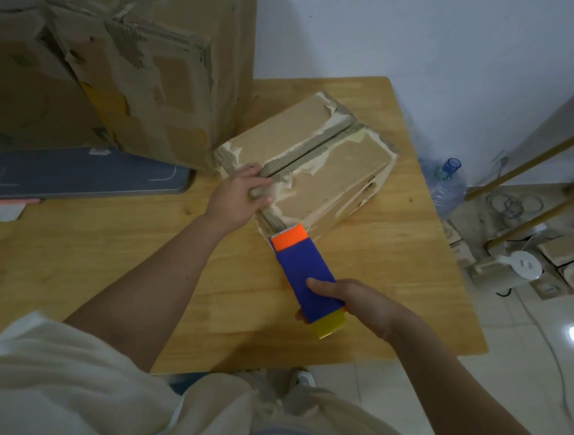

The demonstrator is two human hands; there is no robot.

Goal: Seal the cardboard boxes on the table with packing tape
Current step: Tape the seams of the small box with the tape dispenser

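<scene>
Head view: the small cardboard box (313, 164) lies mid-counter (104, 254), right of a large box (136, 61). The left hand (237, 198) presses its near flaps, fingers curled over the edge. The right hand (347, 302) grips a blue tape dispenser (303, 273) touching the box's near end.

left hand (242, 196) grips the near end of the small cardboard box (317, 164); right hand (351, 304) holds a blue-orange tape dispenser (303, 270) touching that box.
</scene>
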